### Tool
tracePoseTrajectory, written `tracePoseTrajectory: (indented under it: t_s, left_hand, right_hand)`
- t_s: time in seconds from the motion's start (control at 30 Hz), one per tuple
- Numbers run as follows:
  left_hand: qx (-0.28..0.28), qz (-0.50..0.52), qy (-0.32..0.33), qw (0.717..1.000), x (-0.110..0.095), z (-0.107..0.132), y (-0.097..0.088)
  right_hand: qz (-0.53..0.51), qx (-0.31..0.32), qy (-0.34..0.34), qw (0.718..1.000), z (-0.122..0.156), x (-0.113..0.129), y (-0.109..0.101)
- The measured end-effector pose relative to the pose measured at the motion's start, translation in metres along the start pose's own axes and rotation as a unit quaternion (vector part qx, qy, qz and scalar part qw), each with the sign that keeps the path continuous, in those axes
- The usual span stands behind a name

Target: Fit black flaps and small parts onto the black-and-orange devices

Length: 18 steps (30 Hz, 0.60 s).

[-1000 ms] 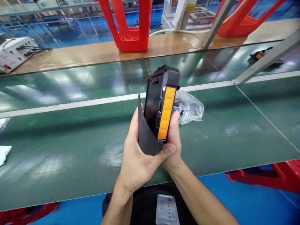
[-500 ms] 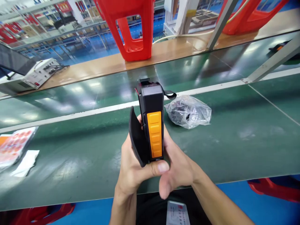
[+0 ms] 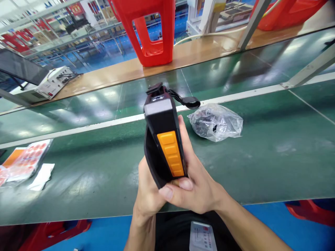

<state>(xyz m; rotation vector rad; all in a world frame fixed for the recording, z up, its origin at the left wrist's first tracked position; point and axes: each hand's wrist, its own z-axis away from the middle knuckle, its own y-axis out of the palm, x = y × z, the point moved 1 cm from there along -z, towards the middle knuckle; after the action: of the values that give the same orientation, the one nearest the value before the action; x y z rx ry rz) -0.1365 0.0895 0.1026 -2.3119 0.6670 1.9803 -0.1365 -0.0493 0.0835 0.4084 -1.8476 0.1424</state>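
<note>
I hold a black handheld device with an orange ribbed side panel upright over the green belt. A thin black sheet lies against its left face. My left hand wraps the device and sheet from below on the left. My right hand grips the right side, thumb across the bottom end. A black strap loop hangs off the device's top.
A crumpled clear plastic bag with something dark inside lies on the belt to the right. Printed sheets and white paper lie at the left. A red plastic stool and a white instrument box stand on the far wooden ledge.
The device has turned so its orange side faces me and its top tilts toward me. My right hand moved up to grip its right side. The view has shifted left.
</note>
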Motion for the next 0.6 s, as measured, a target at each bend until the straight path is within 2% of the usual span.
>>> tracePoseTrajectory:
  t_s: [0.1,0.17,0.3,0.5,0.6]
  left_hand:
    - [-0.028,-0.010,0.011,0.999,0.010,-0.003,-0.006]
    - [-0.032,0.003,0.002,0.999,0.016,-0.004,-0.009]
    - [-0.007,0.023,-0.013,1.000,0.023,0.001,-0.010]
    - [-0.004,0.051,-0.011,0.999,0.022,0.014,-0.009]
    - [-0.041,0.052,-0.028,0.997,0.023,0.021,-0.011]
  right_hand:
    - [-0.107,0.023,0.043,0.993,-0.003,-0.001,-0.003]
    - [-0.155,0.006,0.085,0.984,-0.004,-0.004,-0.004]
    - [-0.115,-0.070,0.114,0.984,-0.004,-0.008,-0.001]
    - [-0.122,-0.060,0.094,0.986,-0.006,-0.006,0.003]
    - [-0.129,-0.063,0.089,0.986,-0.006,-0.004,0.004]
